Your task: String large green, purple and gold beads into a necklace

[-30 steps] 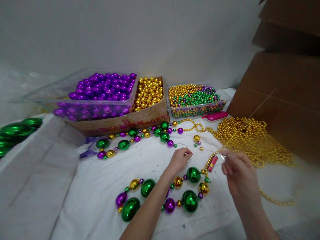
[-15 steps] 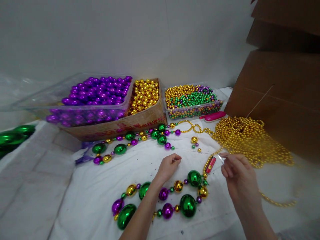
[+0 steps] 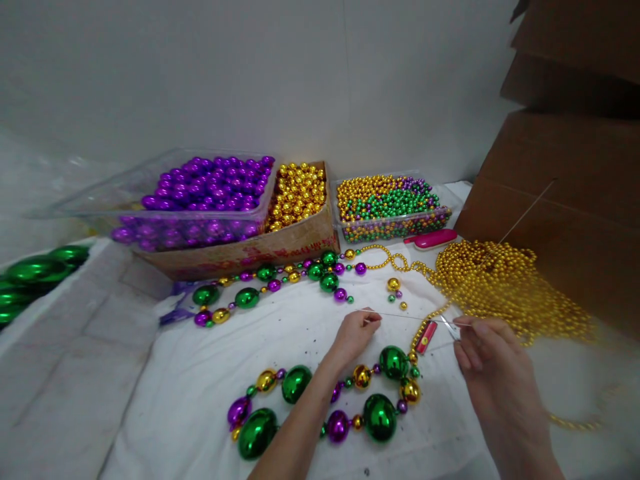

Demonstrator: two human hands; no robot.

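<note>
Head view: the left hand [image 3: 356,333] was over the middle of the white cloth [image 3: 200,400], thumb and forefinger pinched on one end of a thin thread [image 3: 410,316]. The right hand [image 3: 487,363] pinched the other end and its spare fingers were loosely curled. The thread ran near-level between the hands, just above the necklace [image 3: 380,417] of big green, purple and gold beads lying near the cloth's front edge.

A small red tag [image 3: 425,337] lay under the thread, close to the right hand. The thread's right end possibly carried a needle, too thin to tell.

A heap of gold strands [image 3: 505,283] sat at the cloth's right edge. The purple bead tub [image 3: 210,183] and mixed bead tub [image 3: 390,200] sat along the back edge.

Judgement: a good hold here needed even tension, grips close to the ends, and the thread clear of the heap so it didn't snag.
</note>
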